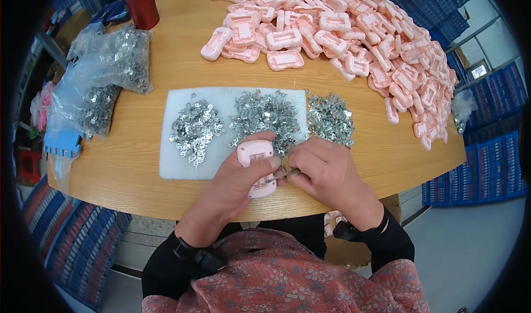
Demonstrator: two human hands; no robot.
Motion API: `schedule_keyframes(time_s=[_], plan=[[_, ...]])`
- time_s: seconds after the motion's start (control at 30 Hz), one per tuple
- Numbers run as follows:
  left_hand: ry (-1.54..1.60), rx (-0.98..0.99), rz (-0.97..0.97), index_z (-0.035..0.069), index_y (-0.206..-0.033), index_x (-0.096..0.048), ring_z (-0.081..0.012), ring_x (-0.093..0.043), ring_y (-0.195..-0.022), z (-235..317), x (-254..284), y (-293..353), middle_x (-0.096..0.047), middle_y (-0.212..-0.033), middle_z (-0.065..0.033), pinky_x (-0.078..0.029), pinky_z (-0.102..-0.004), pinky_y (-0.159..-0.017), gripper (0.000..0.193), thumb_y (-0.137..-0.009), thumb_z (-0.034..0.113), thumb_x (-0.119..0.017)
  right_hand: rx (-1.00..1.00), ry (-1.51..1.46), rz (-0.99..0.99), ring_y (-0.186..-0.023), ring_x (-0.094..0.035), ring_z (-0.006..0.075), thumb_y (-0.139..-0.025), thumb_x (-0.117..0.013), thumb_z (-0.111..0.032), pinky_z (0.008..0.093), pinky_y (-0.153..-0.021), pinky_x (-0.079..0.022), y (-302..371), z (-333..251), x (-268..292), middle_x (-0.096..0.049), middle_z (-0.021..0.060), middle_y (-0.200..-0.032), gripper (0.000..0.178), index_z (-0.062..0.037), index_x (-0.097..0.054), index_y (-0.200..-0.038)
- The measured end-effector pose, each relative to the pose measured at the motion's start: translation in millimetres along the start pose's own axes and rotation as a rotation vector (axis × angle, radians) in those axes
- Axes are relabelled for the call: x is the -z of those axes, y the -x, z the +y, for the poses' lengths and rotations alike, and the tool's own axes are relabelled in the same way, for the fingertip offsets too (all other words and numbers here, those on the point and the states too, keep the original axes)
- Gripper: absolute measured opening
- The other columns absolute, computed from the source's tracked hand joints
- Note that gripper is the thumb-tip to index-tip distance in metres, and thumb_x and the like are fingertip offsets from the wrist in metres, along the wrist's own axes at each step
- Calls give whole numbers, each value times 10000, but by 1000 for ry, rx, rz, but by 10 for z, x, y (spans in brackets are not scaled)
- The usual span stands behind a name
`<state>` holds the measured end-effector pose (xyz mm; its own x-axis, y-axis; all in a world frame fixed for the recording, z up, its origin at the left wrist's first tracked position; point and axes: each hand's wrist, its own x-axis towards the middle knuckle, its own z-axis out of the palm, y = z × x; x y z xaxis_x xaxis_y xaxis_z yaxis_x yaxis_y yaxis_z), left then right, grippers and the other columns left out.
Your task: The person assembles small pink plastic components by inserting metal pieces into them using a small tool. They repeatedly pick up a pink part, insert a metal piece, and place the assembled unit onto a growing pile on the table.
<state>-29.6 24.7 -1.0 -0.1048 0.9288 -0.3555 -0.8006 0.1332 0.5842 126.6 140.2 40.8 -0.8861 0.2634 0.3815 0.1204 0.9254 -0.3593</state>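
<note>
My left hand (228, 181) is closed around a pale pink plastic housing (255, 149), its thumb lying across the recessed side. Against that housing, my right hand (334, 172) pinches a thin metal tool (286, 175); its exact kind is partly hidden by the fingers. Something tan wraps a fingertip there. Just beyond the hands, a white foam pad (177, 168) carries two piles of small silvery metal clips, a left pile (196, 130) and a larger middle pile (264, 114). A third clip pile (330, 119) lies on the wood at the pad's right edge.
A large heap of pink housings (332, 22) covers the far and right part of the wooden table (160, 81). Clear bags of metal parts (126, 58), a red bottle (141, 6) and a blue foam piece (62, 142) stand at the left. Blue racks (475, 169) flank the table.
</note>
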Motion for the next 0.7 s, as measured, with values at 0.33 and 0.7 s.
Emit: schedule_keyframes(time_s=[0.33, 0.7], plan=[[-480, -206, -78, 83, -1308, -501, -112, -632, -907, -21, 55, 43, -644, -981, -20, -513, -252, -761, 438, -905, 41, -667, -666, -732, -177, -701, -550, 77, -863, -646, -88, 258, -648, -464, 93, 56, 138, -654, 54, -779, 150, 8, -670, -976], [-87, -8, -194, 51, -1347, -487, -197, -659, -791, -4, 105, 107, -642, -902, -104, -571, -358, -729, 465, -1050, 386, -363, -684, -840, -130, -653, -456, 29, -831, -639, -48, 226, -590, -401, 225, 7, 28, -509, -36, -695, 126, 13, -640, -942]])
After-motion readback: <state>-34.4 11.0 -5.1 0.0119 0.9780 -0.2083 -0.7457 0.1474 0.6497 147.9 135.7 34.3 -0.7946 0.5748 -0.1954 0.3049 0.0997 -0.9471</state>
